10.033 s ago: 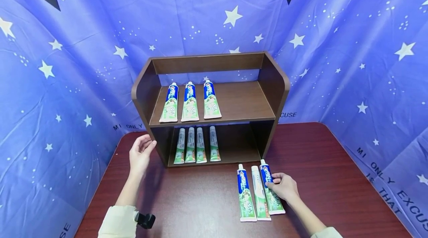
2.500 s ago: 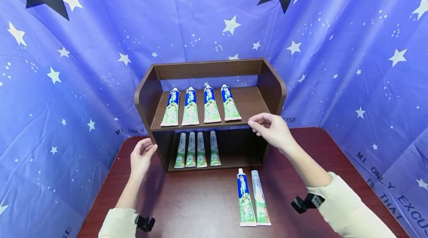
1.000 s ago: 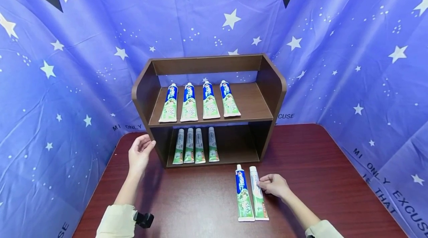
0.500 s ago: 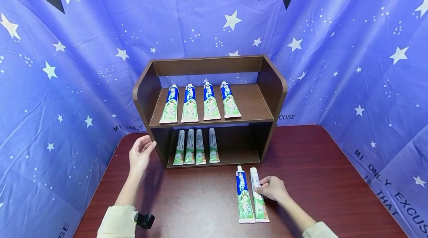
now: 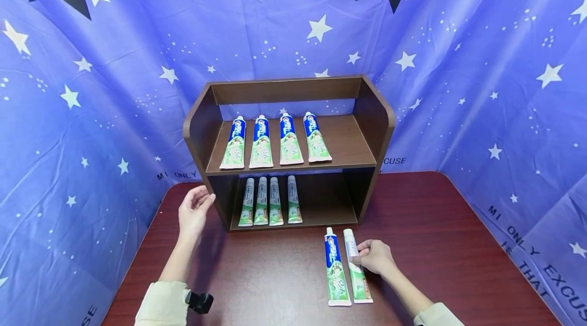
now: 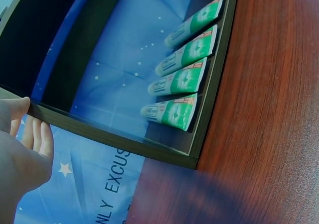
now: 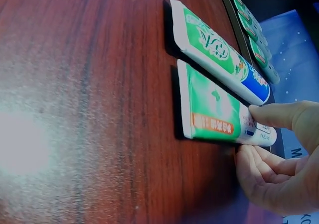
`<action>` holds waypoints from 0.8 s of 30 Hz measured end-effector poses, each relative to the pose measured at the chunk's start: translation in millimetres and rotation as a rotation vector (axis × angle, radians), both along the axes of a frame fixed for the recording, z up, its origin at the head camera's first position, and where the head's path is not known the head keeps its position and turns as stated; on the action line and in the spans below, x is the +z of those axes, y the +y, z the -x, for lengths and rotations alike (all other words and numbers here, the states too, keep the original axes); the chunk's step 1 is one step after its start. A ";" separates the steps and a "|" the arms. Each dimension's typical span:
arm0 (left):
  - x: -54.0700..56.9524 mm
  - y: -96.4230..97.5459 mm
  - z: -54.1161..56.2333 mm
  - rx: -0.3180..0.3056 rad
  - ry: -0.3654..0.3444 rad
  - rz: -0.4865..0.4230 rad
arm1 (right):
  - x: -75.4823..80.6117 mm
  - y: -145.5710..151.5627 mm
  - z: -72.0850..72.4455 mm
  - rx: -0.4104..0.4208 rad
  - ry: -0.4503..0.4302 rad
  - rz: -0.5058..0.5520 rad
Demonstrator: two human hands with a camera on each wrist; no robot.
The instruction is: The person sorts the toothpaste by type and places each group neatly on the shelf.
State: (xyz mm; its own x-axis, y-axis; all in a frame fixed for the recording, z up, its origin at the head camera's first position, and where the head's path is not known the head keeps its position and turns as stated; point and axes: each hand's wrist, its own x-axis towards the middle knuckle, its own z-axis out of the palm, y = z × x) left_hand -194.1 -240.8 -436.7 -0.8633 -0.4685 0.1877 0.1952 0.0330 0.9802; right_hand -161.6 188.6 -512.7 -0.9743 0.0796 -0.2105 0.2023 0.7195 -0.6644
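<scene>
A brown two-tier shelf stands on the table. My left hand grips the edge of its left side panel, with the thumb and fingers on either side. Near the table's front, my right hand pinches the upper part of a white-and-green toothpaste tube by its sides. The tube lies flat or nearly so; whether it is lifted I cannot tell. Beside it on the left lies a blue-and-green toothpaste tube, untouched.
Several blue-and-green tubes lie in a row on the upper tier. On the lower tier sit several grey-and-green tubes, with a wider gap before the rightmost. Starry blue curtain surrounds the dark red table.
A blue-and-green tube left the table for the upper tier's right end. My right hand then came back down and took hold of the white-and-green tube. My left hand stays put.
</scene>
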 end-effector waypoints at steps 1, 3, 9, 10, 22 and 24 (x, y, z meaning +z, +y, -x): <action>-0.2 0.2 -0.2 -0.001 -0.003 0.002 | 0.2 0.2 0.6 -0.001 0.001 -0.001; -0.6 0.5 -0.5 0.001 -0.013 0.005 | 0.2 0.9 1.8 -0.003 0.003 -0.001; -0.7 1.0 -1.0 0.009 -0.046 0.020 | 1.0 3.2 5.4 -0.007 0.000 0.020; -0.5 1.0 -0.9 0.010 -0.046 0.020 | 1.5 3.3 5.6 -0.007 -0.002 0.023; 1.4 -1.1 0.9 0.007 -0.051 0.040 | 4.5 1.4 5.3 0.004 0.004 -0.030; 2.2 -1.1 0.5 0.006 -0.057 0.043 | 5.2 0.5 5.1 0.000 0.005 -0.052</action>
State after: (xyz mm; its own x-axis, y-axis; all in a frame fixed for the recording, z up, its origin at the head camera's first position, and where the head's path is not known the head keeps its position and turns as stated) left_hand -194.7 -241.9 -434.5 -0.8704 -0.4662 0.1586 0.1390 0.0763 0.9873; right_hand -166.6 189.1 -507.5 -0.9754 0.0905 -0.2008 0.1990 0.7529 -0.6273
